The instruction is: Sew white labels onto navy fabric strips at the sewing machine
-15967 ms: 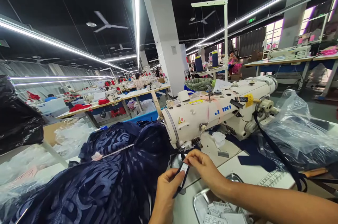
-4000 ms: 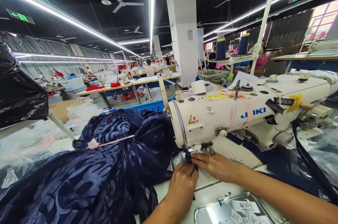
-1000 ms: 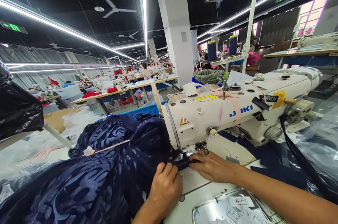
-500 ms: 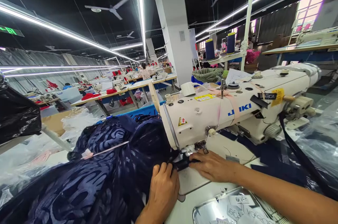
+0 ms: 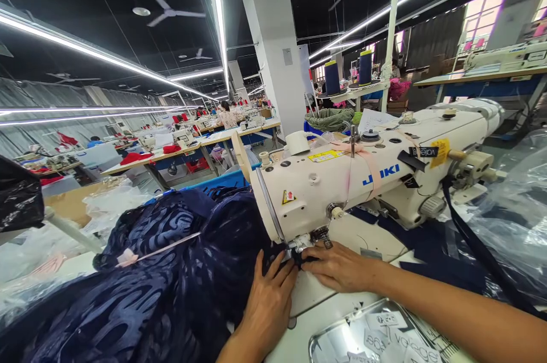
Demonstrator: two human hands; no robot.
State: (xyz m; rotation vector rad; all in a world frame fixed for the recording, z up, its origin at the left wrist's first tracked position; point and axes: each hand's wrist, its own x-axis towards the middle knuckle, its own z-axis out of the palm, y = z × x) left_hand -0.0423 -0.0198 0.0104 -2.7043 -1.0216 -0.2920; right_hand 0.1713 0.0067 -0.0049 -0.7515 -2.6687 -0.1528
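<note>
A white sewing machine (image 5: 316, 180) reaches across the view, its needle area just ahead of my hands. Gathered navy garment (image 5: 171, 272), with a glossy swirl pattern, spreads to the left and runs under the machine head. My left hand (image 5: 271, 297) lies on the fabric at the front left of the presser foot, fingers stretched and apart. To the right of the foot, my right hand (image 5: 342, 267) has its fingers closed over the edge of the navy fabric; the fingertips are partly hidden by the machine.
A metal tray (image 5: 314, 346) with printed labels sits at the front right. Clear plastic (image 5: 513, 203) and dark fabric pieces (image 5: 448, 272) lie at right. Two navy thread cones (image 5: 332, 79) stand behind the machine. A black bag (image 5: 19, 195) hangs at left.
My left hand has moved forward, and its curled fingers have stretched out and spread on the fabric. The right hand stays close to the presser foot. The view has turned slightly right.
</note>
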